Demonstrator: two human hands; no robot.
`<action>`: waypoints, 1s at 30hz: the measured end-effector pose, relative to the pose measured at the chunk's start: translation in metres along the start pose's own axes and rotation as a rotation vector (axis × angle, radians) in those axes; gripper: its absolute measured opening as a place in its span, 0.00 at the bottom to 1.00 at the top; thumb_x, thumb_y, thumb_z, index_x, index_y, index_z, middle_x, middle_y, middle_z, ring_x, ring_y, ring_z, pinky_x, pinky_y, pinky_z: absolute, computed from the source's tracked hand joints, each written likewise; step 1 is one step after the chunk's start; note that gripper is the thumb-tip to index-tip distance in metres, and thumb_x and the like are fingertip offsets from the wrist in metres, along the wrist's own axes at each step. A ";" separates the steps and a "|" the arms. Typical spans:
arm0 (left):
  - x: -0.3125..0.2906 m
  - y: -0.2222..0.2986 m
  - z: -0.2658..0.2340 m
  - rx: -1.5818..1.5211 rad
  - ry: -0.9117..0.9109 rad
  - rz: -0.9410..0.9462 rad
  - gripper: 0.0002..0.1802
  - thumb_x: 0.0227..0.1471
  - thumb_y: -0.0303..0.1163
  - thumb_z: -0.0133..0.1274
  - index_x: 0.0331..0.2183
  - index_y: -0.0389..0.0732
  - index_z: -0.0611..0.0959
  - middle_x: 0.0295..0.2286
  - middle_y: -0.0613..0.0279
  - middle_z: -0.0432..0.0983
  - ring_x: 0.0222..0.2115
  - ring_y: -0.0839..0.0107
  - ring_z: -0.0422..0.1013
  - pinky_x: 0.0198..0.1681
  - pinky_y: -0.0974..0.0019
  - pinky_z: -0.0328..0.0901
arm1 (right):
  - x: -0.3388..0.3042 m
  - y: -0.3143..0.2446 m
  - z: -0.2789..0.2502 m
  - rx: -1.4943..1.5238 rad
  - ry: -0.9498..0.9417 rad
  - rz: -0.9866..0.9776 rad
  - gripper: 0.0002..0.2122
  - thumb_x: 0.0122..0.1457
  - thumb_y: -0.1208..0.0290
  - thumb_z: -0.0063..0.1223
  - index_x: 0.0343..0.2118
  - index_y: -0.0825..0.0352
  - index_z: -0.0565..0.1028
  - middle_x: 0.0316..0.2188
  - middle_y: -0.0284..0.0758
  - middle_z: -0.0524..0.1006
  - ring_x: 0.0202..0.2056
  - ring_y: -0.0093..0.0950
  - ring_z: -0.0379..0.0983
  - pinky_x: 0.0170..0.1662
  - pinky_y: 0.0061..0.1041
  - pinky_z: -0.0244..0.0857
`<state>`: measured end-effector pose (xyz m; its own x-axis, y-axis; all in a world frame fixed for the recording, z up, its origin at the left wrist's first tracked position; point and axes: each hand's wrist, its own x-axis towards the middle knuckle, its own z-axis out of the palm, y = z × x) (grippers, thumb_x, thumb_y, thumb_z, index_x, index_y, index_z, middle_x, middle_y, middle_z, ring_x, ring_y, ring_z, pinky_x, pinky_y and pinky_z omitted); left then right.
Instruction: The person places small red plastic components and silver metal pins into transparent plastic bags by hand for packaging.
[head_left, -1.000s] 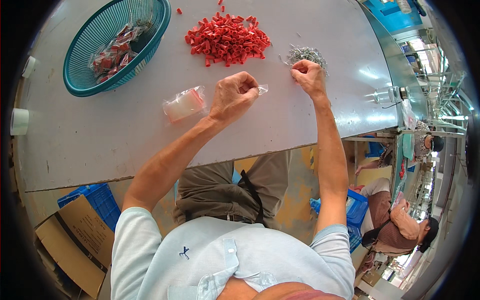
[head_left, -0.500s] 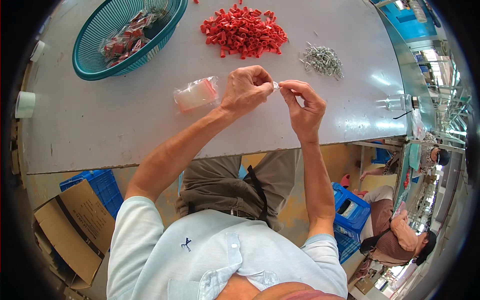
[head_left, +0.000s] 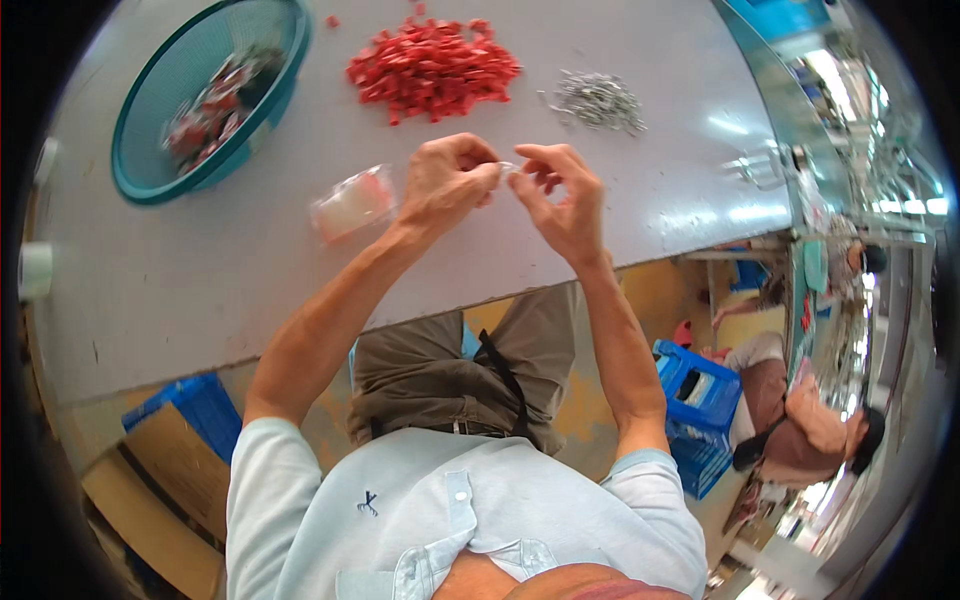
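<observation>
Above the table's near half, my left hand [head_left: 447,183] is closed, its thumb and forefinger pinching a small clear plastic piece [head_left: 507,168] that looks like a little bag. Only a whitish, blurred edge of it shows past the fingertips. My right hand [head_left: 563,200] faces it from the right, forefinger and thumb parted around that edge and the other fingers curled. Whether the thumb touches the plastic is hard to make out. Beside my left wrist lies a clear packet [head_left: 353,205] of flat bags with a reddish edge.
Farther off are a heap of red cone-shaped caps [head_left: 432,72] and a pile of small silvery metal pieces [head_left: 600,101]. A teal basket [head_left: 125,160] holds filled packets. A glass bottle [head_left: 765,170] lies at right. Blue crates [head_left: 697,400], cardboard [head_left: 150,490] and a seated person [head_left: 805,420] are below table level.
The view has shifted, so the table items appear farther left. My right forefinger and thumb, pinched together at the clear plastic before, have parted. My left hand keeps its pinch.
</observation>
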<state>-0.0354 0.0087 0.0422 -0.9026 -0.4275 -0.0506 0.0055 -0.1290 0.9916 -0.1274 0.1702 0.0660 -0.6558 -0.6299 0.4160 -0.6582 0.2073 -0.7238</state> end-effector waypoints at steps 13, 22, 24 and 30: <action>0.005 -0.020 0.005 0.244 0.014 0.167 0.03 0.57 0.23 0.60 0.34 0.34 0.83 0.26 0.68 0.79 0.27 0.81 0.73 0.31 0.75 0.68 | -0.010 -0.006 0.007 -0.120 0.057 -0.052 0.04 0.56 0.73 0.59 0.29 0.67 0.81 0.26 0.44 0.82 0.28 0.44 0.81 0.31 0.38 0.73; 0.004 -0.028 -0.015 0.144 -0.035 0.131 0.04 0.60 0.27 0.59 0.38 0.37 0.83 0.28 0.68 0.78 0.27 0.81 0.72 0.31 0.76 0.66 | -0.002 0.003 0.018 0.010 0.105 -0.011 0.04 0.57 0.76 0.61 0.32 0.71 0.80 0.21 0.40 0.80 0.23 0.32 0.79 0.28 0.32 0.71; 0.006 -0.032 -0.013 0.059 -0.041 0.060 0.04 0.61 0.26 0.59 0.37 0.37 0.82 0.28 0.67 0.78 0.26 0.81 0.72 0.31 0.76 0.67 | -0.008 0.010 0.011 0.178 0.146 0.132 0.05 0.57 0.74 0.61 0.30 0.71 0.80 0.21 0.41 0.81 0.24 0.34 0.80 0.30 0.34 0.72; 0.003 -0.027 -0.007 0.036 -0.072 0.070 0.04 0.59 0.23 0.58 0.37 0.36 0.82 0.29 0.66 0.78 0.26 0.80 0.72 0.34 0.76 0.67 | -0.024 0.037 0.011 0.248 0.254 0.162 0.04 0.60 0.77 0.61 0.33 0.71 0.79 0.19 0.35 0.78 0.22 0.20 0.72 0.27 0.26 0.67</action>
<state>-0.0357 0.0046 0.0146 -0.9292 -0.3686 0.0261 0.0552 -0.0685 0.9961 -0.1318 0.1846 0.0235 -0.8350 -0.3923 0.3860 -0.4496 0.0819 -0.8894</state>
